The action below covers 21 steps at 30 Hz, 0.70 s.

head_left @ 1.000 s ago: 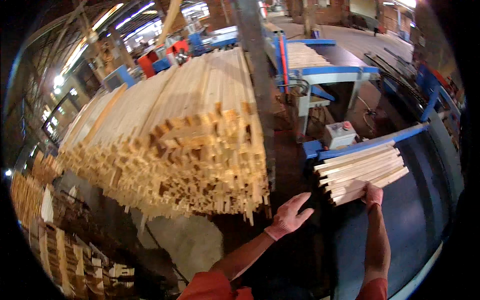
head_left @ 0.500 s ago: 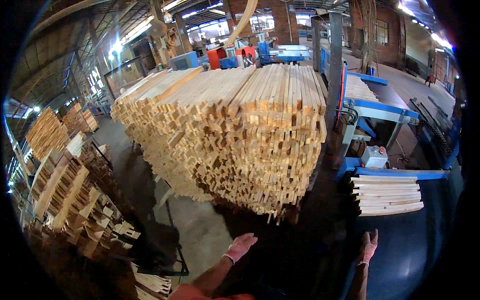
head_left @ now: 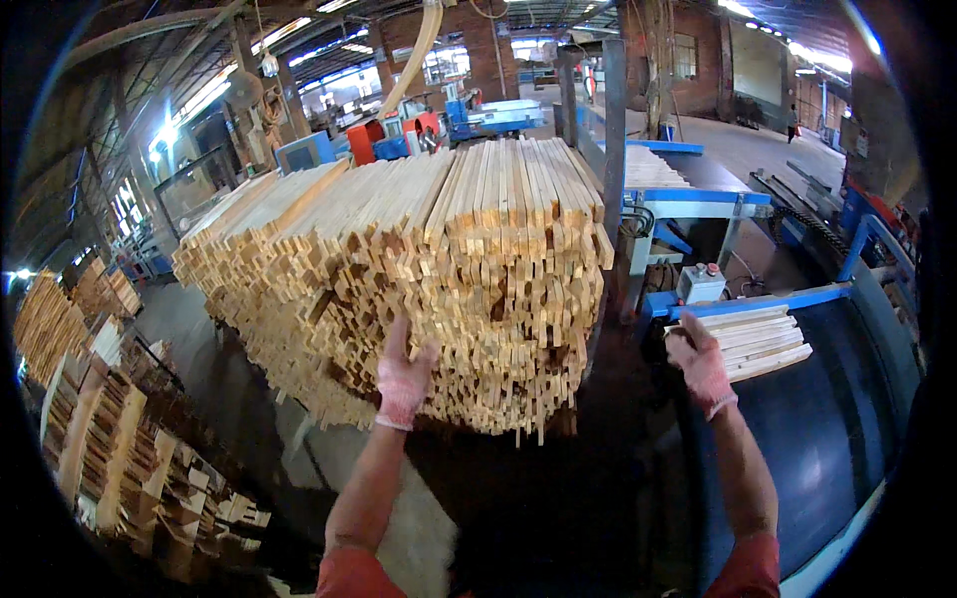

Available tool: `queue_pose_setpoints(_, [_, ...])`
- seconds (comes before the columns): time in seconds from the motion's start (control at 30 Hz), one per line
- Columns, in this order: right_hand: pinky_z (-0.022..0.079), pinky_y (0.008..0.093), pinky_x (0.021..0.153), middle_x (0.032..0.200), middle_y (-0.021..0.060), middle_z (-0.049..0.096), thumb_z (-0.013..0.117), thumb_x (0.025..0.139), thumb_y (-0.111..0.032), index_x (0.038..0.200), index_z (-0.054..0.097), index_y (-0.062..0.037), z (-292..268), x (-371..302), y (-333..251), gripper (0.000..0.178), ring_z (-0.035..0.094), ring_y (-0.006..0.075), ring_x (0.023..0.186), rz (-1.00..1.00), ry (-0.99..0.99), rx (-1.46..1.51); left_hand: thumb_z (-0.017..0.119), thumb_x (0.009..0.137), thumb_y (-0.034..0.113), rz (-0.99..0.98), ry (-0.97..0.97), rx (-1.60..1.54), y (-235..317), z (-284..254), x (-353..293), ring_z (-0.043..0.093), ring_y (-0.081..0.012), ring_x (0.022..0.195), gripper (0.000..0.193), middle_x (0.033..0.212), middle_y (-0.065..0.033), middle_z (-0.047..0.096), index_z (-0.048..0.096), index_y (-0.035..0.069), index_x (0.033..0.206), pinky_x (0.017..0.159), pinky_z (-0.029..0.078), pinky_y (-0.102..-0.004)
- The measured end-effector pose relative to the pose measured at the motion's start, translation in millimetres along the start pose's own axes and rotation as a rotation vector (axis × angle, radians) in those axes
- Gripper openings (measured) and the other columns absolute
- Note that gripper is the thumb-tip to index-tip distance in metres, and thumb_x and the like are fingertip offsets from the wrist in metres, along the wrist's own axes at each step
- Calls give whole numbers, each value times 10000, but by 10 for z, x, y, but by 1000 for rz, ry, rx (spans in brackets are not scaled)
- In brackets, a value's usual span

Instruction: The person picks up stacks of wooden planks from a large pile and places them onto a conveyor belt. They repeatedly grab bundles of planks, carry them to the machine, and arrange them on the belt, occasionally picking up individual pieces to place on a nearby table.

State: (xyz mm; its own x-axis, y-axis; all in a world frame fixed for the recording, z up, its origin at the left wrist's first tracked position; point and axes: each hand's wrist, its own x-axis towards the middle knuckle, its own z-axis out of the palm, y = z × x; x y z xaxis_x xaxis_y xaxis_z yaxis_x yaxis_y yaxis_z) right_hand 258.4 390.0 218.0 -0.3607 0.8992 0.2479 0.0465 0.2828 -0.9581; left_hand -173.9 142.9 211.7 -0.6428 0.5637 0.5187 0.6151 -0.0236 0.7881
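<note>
A large stack of pale wooden strips (head_left: 498, 269) fills the middle, its cut ends toward me. My left hand (head_left: 406, 377), in a pinkish glove with bare fingertips, is raised in front of the stack's face. Its fingers are apart and nothing is in it. My right hand (head_left: 703, 364), gloved alike, is up at the left end of a small row of wooden strips (head_left: 763, 344) lying on a dark conveyor belt (head_left: 797, 439). Its fingers are spread with nothing in them; whether they touch the strips I cannot tell.
Beyond the belt stands a blue machine frame (head_left: 698, 199) carrying more strips and a grey control box (head_left: 702, 283). A dark post (head_left: 614, 130) rises at the stack's right corner. Piles of wood pieces (head_left: 120, 439) lie to the left. Red and blue machinery (head_left: 394, 137) stands behind the stack.
Both hands have moved up and forward, the left to the stack's face and the right to the strips on the belt. The view has turned somewhat to the right.
</note>
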Motion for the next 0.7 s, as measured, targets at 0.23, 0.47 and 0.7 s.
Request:
queue_pose_setpoints(0.23, [498,351,1081,1417,183,654,763,1000,-250,1625,428,4,689,992,-866,753,647,223,1225,-154,33,-247,810,955,365,39,-75,455,381,-193,1394,471,-356,1524,896,1658,-225,464,361,43,1660,1248,411,-425])
queue_pose_setpoints(0.47, [521,369,1086,1512,249,609,784,959,-312,1666,349,8,1263,1779,-897,890,663,308,1301,-127,65,-473,823,874,536,-34,-278,618,338,-124,2132,456,-451,1509,1083,1658,-311,407,281,85,1696,1236,407,-478])
queue_pose_setpoints(0.7, [563,437,1005,1360,235,715,801,896,-478,1637,425,-45,1500,1939,-1280,937,733,356,1167,-31,16,-715,828,838,643,-62,-448,739,614,-36,2248,464,-439,1505,1176,1660,-300,416,265,81,1705,1229,415,-482])
